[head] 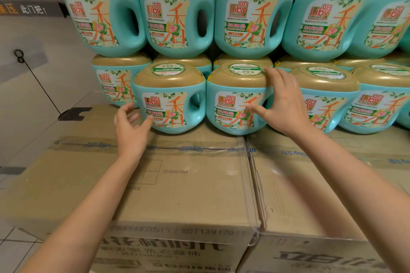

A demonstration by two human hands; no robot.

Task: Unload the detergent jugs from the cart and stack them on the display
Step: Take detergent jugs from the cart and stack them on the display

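Note:
Teal detergent jugs with gold lids stand in stacked rows on taped cardboard boxes (184, 186). In the front row, one jug (170, 97) stands left of centre and a second jug (235, 99) beside it. My left hand (131, 128) is open at the lower left of the first jug, its thumb touching the label. Fingers spread, my right hand (281, 104) lies flat against the right side of the second jug. Neither hand holds anything. The cart is out of view.
An upper row of jugs (177, 17) rests on the back row. More jugs (328, 95) fill the front row to the right. A white wall with a black sign (31, 10) and a tiled floor (13, 250) lie to the left.

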